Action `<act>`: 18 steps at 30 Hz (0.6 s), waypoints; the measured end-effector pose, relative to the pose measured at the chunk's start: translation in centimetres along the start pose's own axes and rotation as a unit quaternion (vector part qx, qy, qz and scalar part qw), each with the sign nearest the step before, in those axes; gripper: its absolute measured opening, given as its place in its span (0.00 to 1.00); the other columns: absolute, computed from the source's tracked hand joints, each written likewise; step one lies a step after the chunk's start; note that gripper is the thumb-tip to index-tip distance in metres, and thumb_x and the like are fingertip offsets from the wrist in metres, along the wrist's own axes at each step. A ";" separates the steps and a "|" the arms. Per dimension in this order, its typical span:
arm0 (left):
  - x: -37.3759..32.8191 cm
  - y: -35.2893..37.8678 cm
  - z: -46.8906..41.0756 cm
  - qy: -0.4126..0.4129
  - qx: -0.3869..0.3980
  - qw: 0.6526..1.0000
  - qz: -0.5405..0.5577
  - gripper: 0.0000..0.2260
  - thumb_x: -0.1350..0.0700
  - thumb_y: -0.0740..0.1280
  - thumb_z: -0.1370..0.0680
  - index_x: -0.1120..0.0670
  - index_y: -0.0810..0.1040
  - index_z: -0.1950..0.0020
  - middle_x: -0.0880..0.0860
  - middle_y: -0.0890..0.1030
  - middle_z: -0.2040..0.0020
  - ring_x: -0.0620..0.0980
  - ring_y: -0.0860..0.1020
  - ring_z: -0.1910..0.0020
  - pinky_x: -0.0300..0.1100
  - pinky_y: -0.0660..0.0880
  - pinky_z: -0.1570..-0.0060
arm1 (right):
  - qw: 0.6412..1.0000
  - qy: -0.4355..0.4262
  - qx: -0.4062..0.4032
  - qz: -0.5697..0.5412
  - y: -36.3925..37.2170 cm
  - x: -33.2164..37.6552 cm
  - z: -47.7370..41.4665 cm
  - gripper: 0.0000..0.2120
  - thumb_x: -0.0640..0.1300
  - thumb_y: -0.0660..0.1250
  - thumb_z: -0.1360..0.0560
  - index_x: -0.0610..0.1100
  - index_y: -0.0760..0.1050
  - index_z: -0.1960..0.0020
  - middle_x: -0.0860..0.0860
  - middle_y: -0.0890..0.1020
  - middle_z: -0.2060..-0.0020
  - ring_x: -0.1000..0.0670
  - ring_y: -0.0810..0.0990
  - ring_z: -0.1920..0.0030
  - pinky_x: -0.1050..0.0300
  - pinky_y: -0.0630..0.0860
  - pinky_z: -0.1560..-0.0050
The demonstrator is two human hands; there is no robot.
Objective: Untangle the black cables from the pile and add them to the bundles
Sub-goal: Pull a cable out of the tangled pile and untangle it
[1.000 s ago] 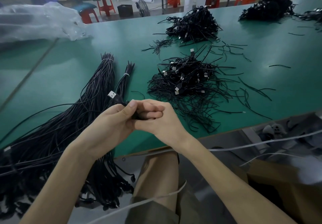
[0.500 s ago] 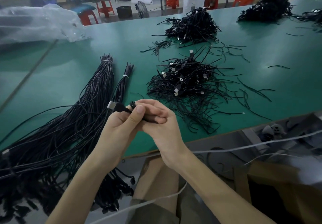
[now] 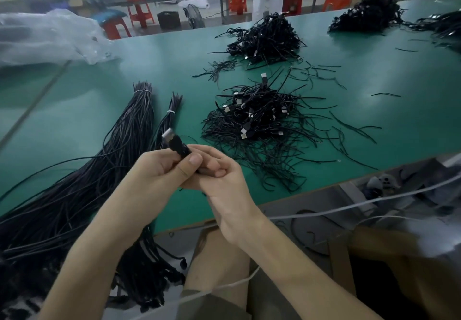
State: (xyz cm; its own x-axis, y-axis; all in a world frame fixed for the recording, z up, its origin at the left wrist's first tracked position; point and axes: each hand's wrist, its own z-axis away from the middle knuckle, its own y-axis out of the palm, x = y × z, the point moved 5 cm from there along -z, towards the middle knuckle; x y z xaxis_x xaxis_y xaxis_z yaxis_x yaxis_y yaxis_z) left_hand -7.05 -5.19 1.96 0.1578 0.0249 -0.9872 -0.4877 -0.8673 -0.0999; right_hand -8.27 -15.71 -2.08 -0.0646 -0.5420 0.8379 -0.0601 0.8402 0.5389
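Over the green table's (image 3: 74,120) near edge, left grip (image 3: 159,170) and right grip (image 3: 224,185) pinch one cable (image 3: 177,145), its plug now lifted higher, seemingly free for the bundles (image 3: 139,120).

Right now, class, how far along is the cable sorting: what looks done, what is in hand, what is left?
Done: a large bundle and a small bundle lie tied on the green table. In hand: left hand and right hand grip one black cable, plug upward. Left: the near pile and two far piles.
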 end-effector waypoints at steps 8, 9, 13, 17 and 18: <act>-0.7 -0.9 1.3 0.070 -0.189 0.976 -0.083 0.05 0.55 0.72 0.22 0.47 0.88 0.53 0.49 0.88 0.53 0.51 0.86 0.49 0.35 0.79 0.47 | 0.988 -0.074 -0.026 0.136 -0.3 1.9 -0.1 0.16 0.25 0.73 0.29 0.39 0.81 0.45 0.50 0.83 0.54 0.54 0.81 0.51 0.54 0.80 0.42; -1.1 -0.7 1.2 0.086 -0.199 0.971 -0.105 0.08 0.57 0.71 0.21 0.45 0.87 0.54 0.46 0.88 0.54 0.47 0.86 0.51 0.33 0.78 0.49 | 0.985 -0.091 -0.015 0.144 0.1 2.2 0.0 0.15 0.26 0.72 0.27 0.37 0.81 0.44 0.49 0.83 0.53 0.54 0.81 0.51 0.55 0.80 0.41; -2.6 -0.1 0.0 0.114 -0.167 0.971 -0.124 0.08 0.56 0.71 0.21 0.42 0.85 0.54 0.43 0.88 0.53 0.42 0.85 0.52 0.31 0.76 0.49 | 0.976 -0.119 0.031 0.182 1.2 3.3 -0.5 0.20 0.28 0.66 0.22 0.53 0.79 0.46 0.44 0.82 0.46 0.52 0.81 0.44 0.50 0.78 0.35; -2.1 0.4 0.2 0.077 -0.130 0.985 -0.088 0.07 0.55 0.70 0.26 0.48 0.86 0.50 0.46 0.88 0.52 0.43 0.85 0.50 0.32 0.78 0.49 | 0.974 -0.043 0.073 0.212 -0.2 2.6 -1.0 0.13 0.32 0.66 0.22 0.46 0.76 0.42 0.44 0.81 0.43 0.50 0.80 0.39 0.47 0.77 0.33; -1.8 0.4 0.4 0.072 -0.132 0.985 -0.086 0.07 0.56 0.71 0.27 0.51 0.86 0.51 0.49 0.88 0.52 0.45 0.86 0.51 0.34 0.79 0.49 | 0.970 -0.032 0.071 0.232 -0.7 2.2 -1.2 0.11 0.36 0.68 0.24 0.45 0.75 0.43 0.41 0.80 0.43 0.47 0.80 0.40 0.41 0.77 0.34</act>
State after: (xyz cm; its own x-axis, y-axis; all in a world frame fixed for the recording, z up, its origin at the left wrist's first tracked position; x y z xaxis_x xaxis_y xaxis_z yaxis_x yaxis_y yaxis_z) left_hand -7.88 -5.36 3.66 0.3477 0.1276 -0.9289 -0.2062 -0.9560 -0.2085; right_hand -7.23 -17.41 -0.52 -0.1792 -0.1097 0.9777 -0.1451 0.9858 0.0840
